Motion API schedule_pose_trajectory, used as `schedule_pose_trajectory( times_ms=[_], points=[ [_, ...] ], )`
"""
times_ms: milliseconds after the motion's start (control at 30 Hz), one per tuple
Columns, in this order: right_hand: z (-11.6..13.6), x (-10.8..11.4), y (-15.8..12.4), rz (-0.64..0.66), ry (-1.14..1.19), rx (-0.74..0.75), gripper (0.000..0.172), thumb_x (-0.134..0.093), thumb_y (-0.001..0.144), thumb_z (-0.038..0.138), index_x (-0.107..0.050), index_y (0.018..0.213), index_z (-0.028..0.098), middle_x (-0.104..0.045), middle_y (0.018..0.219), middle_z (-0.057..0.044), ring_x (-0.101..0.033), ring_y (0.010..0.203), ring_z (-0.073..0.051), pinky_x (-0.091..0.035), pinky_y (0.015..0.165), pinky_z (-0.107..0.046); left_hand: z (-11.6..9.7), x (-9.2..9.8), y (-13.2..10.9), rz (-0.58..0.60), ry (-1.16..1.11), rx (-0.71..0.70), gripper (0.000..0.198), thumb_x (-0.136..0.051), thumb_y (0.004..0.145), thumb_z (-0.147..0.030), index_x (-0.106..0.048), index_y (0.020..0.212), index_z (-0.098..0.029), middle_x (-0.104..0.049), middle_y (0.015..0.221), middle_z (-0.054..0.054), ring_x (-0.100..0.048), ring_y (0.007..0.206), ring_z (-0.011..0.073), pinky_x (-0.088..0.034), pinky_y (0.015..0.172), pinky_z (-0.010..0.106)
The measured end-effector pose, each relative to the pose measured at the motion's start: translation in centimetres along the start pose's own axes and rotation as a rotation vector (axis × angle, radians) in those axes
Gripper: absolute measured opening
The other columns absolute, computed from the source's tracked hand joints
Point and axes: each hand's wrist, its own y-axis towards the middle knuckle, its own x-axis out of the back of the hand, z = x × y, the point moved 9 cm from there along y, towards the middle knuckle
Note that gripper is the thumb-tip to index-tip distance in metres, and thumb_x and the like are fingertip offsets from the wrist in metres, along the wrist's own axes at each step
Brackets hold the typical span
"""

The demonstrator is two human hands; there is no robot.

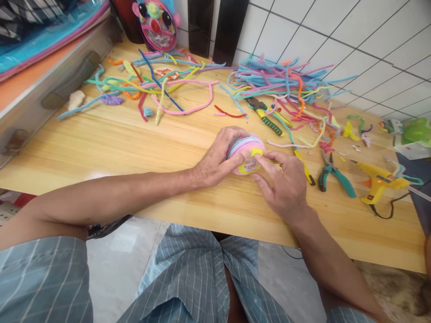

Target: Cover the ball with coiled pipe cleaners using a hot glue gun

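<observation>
Near the table's front middle is a round piece wound from pastel pipe cleaners point(240, 146), in blue, pink and purple bands with a yellow ring around a clear, shiny centre. My left hand point(220, 157) is closed around its left side, thumb on the front face. My right hand point(284, 179) presses its index finger on the yellow part point(256, 151) at the front, the thumb just below. Whether the right fingers pinch a separate bit is hidden. The back of the round piece is out of sight behind the left fingers.
Pipe cleaners point(266, 80) are heaped by the tiled wall, with more strewn at left. Pliers point(266, 116), teal-handled pliers point(335, 175) and a yellow glue gun point(379, 181) with a cord lie at right. A decorated figure point(158, 27) stands at the back; a plastic bin point(67, 85) borders the left.
</observation>
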Motion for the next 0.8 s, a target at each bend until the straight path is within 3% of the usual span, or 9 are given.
schedule_pose_trajectory(
  times_ms=[133,367,800],
  points=[
    [-0.16,-0.19,-0.14,0.012,-0.006,-0.017,0.049,-0.068,0.112,0.038,-0.065,0.16,0.031,-0.078,0.136,-0.012,-0.073,0.116,-0.03,-0.054,0.099,-0.045,0.06,0.14,0.12,-0.001,-0.016,0.012,0.047,-0.052,0.117,-0.06,-0.057,0.145,-0.024,-0.071,0.149,0.014,-0.066,0.144,0.0273,-0.055,0.126,0.048],
    [0.14,-0.14,0.07,-0.027,-0.007,0.016,0.047,-0.069,0.112,0.035,-0.065,0.158,0.028,-0.079,0.135,-0.013,-0.074,0.115,-0.029,-0.054,0.097,-0.044,0.78,0.37,0.57,0.004,-0.034,0.076,0.054,-0.073,0.104,-0.061,-0.058,0.139,-0.023,-0.07,0.142,0.013,-0.071,0.133,0.0262,-0.059,0.119,0.043],
    [-0.33,0.22,-0.26,-0.045,0.023,0.028,0.051,-0.068,0.111,0.029,-0.065,0.162,0.028,-0.079,0.134,-0.013,-0.074,0.119,-0.029,-0.058,0.099,-0.044,0.23,0.88,0.62,0.006,0.121,0.003,0.056,-0.057,0.113,-0.066,-0.065,0.148,-0.022,-0.073,0.145,0.013,-0.066,0.139,0.0286,-0.053,0.125,0.049]
  ],
)
